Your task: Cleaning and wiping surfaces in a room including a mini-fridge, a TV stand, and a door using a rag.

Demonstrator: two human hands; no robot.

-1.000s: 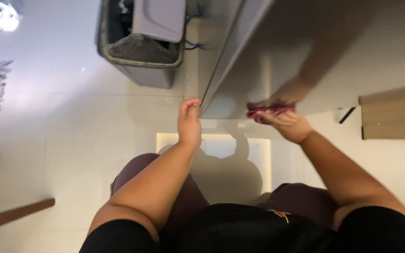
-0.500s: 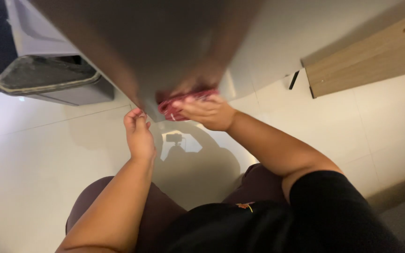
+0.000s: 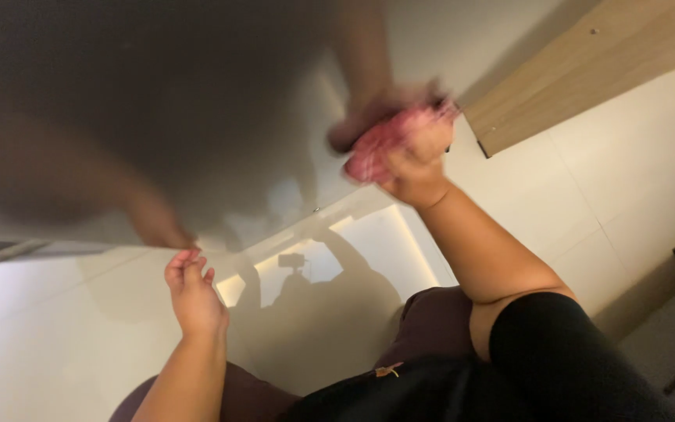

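The right hand (image 3: pixel 414 160) now presses the crumpled pink cloth (image 3: pixel 388 141) higher up the glossy dark panel (image 3: pixel 158 101), well apart from the left hand (image 3: pixel 193 293).

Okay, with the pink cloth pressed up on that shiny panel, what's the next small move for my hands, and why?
Probably sweep the right hand with the pink cloth leftward across the glossy panel. The cloth sits bunched at the panel's right edge, so most of the surface lies to its left. The left hand touches the lower edge with its fingertips and looks placed to steady it. The picture is blurred, so this is a guess.
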